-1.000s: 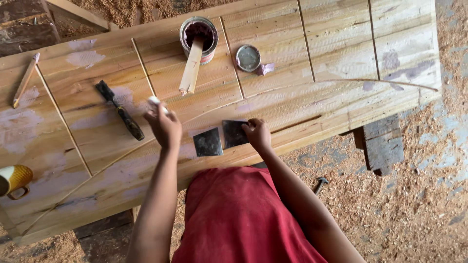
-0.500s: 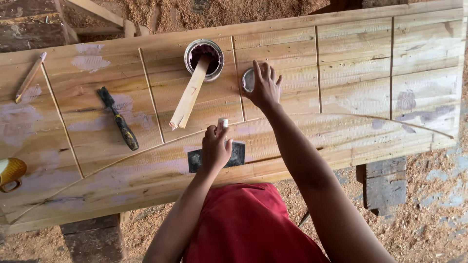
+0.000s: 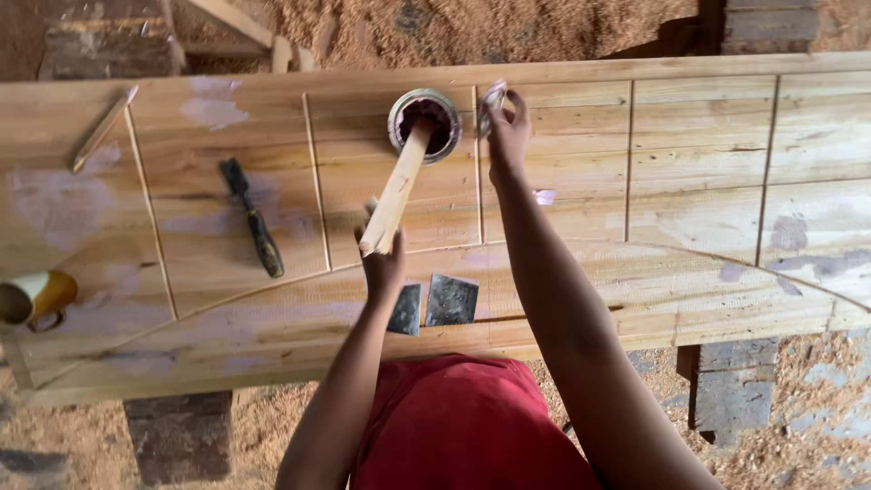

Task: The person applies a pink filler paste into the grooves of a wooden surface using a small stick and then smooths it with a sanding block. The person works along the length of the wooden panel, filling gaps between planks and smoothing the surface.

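Observation:
An open round tin (image 3: 425, 124) with dark contents stands on a wide board of pale planks (image 3: 689, 145). A flat wooden stick (image 3: 399, 186) leans out of the tin toward me. My left hand (image 3: 383, 268) is closed on the stick's near end. My right hand (image 3: 508, 132) is stretched out just right of the tin and pinches the round metal lid (image 3: 493, 95), lifted and tilted off the wood. Two dark flat metal pieces (image 3: 451, 299) lie side by side near the board's front edge, by my left wrist.
A black-handled tool (image 3: 254, 222) lies left of the stick. A thin wooden strip (image 3: 104, 127) rests at the far left, and a yellow cup (image 3: 36, 298) sits at the left edge. A small pale scrap (image 3: 544, 196) lies beside my right forearm. Sawdust covers the ground around.
My right hand left the dark metal pieces, reached the lid and has lifted it off the board beside the tin. My left hand rose and closed on the stick's near end.

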